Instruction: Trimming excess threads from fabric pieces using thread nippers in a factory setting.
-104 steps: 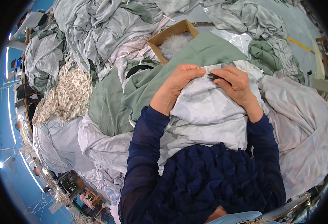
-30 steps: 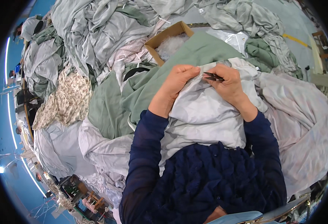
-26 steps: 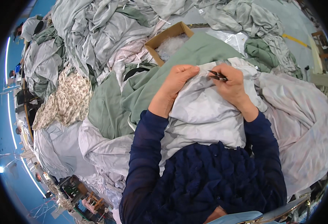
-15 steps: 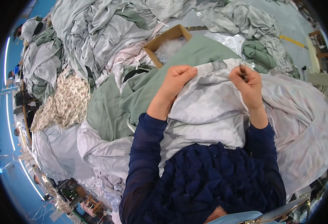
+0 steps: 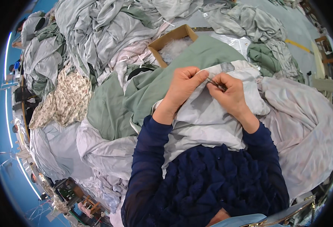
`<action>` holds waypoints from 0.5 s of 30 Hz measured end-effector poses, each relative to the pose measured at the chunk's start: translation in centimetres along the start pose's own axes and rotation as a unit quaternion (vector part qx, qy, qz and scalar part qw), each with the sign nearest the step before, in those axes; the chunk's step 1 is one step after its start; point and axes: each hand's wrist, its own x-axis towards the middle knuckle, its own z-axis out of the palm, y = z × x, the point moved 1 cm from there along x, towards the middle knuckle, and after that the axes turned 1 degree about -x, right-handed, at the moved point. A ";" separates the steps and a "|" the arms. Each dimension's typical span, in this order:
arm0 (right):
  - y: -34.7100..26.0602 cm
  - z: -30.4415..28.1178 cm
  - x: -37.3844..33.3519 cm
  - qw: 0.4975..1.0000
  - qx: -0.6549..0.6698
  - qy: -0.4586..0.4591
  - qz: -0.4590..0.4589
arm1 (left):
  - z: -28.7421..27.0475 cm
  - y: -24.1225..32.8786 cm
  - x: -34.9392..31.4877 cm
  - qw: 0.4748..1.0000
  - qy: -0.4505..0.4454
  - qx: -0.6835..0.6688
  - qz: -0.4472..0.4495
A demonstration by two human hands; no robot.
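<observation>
here, left fingers (image 5: pixel 200 77) pinch rumpled white cloth (image 5: pixel 208 109), right fingers (image 5: pixel 229 82) clasp pointed dark snips (image 5: pixel 221 86).

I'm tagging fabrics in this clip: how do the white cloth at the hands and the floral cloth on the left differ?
Pattern: the white cloth carries pale grey blotches; the floral cloth is cream with a small brownish print.
Pose: the white cloth's upper edge is pinched in the left hand's fingers; the floral cloth lies loose among other fabrics.
Shared: both are rumpled.
</observation>
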 end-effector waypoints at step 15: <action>0.0 -3.2 1.6 0.973 -0.147 -0.054 -0.171 | -1.8 -0.7 -1.1 0.994 -0.018 -0.086 -0.063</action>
